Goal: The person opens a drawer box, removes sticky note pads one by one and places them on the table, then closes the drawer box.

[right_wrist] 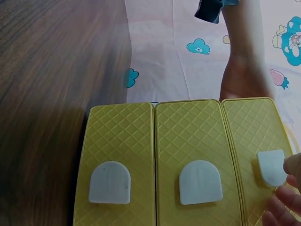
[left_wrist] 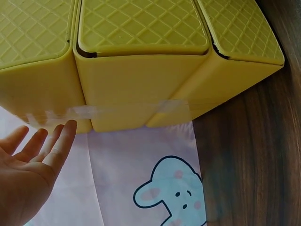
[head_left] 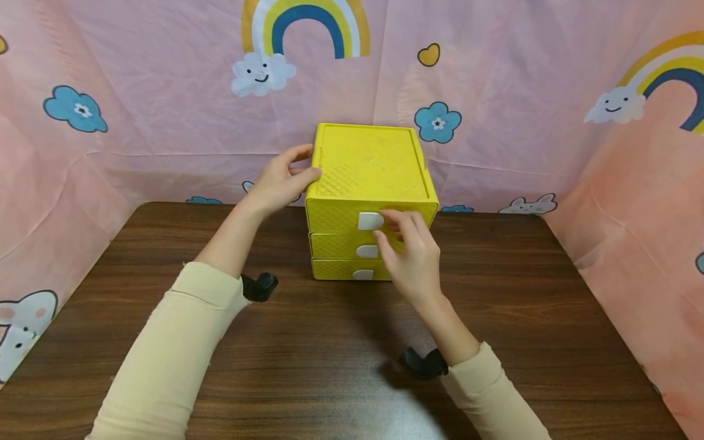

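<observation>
3 drawers [head_left: 338,245]; lowest's right end hidden.

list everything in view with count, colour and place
drawer unit: one, yellow, on the table by the backdrop
drawers: three, yellow, stacked in the unit
handles: three, white, one on each drawer front
tape-like strip: one, clear, across the unit's side in the left wrist view
table: one, dark brown, under the unit
backdrop: count unclear, pink with printed figures, behind and beside the table
wrist pieces: two, black, one by each sleeve
sleeves: two, cream, on both forearms
left hand: one, bare, thumb at the unit's top left edge
right hand: one, bare, fingertips at the top handle
</observation>
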`<state>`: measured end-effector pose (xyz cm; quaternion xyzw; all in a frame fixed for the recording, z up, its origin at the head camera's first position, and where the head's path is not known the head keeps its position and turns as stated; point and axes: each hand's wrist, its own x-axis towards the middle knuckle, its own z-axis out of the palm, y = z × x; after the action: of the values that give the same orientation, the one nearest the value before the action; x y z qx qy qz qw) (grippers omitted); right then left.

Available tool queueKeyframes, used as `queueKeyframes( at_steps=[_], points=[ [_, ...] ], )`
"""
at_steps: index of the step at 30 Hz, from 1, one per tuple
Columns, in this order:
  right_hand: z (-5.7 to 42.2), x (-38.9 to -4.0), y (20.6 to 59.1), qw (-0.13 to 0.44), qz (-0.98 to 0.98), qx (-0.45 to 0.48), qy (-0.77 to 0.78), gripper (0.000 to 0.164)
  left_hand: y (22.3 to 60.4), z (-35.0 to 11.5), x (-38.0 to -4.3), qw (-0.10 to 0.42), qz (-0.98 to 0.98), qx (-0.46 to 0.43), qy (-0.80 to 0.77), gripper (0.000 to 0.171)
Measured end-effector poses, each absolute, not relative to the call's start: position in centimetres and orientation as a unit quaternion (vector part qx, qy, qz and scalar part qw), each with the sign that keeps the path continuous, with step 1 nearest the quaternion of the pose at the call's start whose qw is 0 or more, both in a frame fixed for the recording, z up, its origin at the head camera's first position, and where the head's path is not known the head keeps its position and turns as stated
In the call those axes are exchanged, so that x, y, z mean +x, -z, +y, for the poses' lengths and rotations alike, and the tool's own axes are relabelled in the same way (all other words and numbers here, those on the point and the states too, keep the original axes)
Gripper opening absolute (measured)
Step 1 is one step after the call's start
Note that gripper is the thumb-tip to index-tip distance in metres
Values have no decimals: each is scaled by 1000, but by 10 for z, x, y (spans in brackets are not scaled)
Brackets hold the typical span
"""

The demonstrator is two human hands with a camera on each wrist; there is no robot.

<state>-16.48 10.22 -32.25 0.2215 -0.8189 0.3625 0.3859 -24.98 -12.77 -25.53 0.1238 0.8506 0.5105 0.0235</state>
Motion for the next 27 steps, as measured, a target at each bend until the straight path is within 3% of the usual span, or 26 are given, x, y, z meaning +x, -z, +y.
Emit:
queueKeyframes(
  at_steps=[27],
  points=[
    [90,-171,313,424,-837,204,-278,14,250,-121,-253,18,835,86,-544,52]
  ],
)
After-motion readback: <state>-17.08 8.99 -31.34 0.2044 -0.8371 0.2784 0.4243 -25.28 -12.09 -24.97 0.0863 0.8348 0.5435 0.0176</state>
